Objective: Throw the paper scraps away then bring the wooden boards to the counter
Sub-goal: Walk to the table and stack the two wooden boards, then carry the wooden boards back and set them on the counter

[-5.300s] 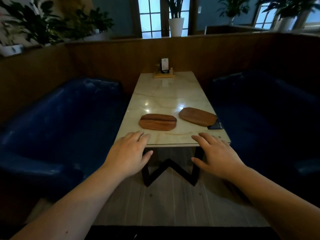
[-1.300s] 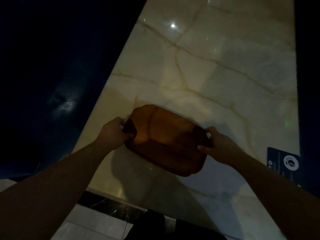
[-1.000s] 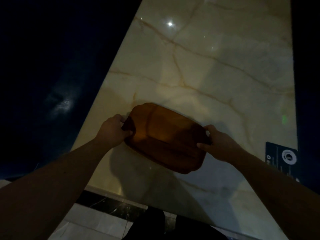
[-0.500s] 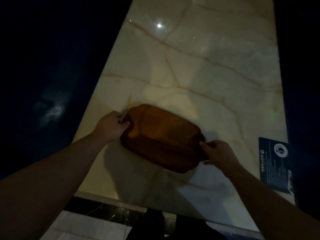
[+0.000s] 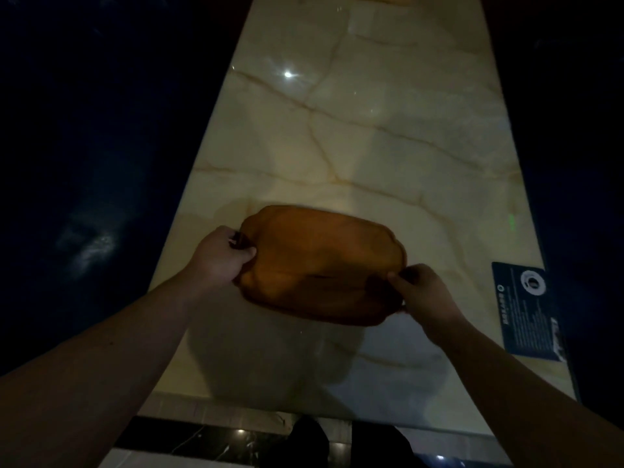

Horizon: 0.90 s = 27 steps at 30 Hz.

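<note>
- wooden boards (image 5: 320, 265) now sit stacked as one pile near the front of the marble worktop (image 5: 371, 130); seconds ago they lay apart
- left hand (image 5: 219, 256) and right hand (image 5: 423, 292) each have a grip closed on an end of the pile
- stacked, they look ready to lift and carry
- dark card (image 5: 526, 309) lies at the right edge

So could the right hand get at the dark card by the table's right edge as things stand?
Probably not at once: the right hand is gripping the wooden boards. The dark card lies uncovered beside it, with bare table between.
</note>
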Available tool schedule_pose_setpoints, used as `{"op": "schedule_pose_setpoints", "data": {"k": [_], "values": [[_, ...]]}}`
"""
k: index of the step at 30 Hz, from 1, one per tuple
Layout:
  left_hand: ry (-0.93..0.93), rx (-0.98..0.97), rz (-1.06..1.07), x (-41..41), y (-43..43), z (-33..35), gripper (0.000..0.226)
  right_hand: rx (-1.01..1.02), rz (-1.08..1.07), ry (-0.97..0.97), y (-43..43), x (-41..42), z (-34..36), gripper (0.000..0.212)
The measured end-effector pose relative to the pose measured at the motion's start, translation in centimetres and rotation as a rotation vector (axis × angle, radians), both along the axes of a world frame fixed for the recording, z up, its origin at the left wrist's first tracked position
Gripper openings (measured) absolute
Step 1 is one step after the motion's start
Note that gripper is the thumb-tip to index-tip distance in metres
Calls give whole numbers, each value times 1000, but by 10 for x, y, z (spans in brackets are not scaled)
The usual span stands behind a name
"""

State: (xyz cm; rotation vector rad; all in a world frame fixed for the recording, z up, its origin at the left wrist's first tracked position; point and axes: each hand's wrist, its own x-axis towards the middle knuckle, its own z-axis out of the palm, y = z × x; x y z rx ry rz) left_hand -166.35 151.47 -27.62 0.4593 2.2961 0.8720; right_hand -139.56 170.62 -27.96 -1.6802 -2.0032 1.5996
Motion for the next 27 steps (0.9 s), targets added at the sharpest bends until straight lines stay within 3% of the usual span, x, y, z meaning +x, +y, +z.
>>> {"op": "schedule_pose_setpoints", "data": {"k": [5,12,20,27], "values": [[90,157,66,7,-13,39,33,177,30,153,17,-18,43,25],[188,322,270,34,-36,118,33,447,198,269,41,-45,113,29],[371,360,538,115,-101,190,27,343,384,534,23,-69,175,25],[511,326,884,212,-197,238,23,259,761,632,-64,-97,221,26]]}}
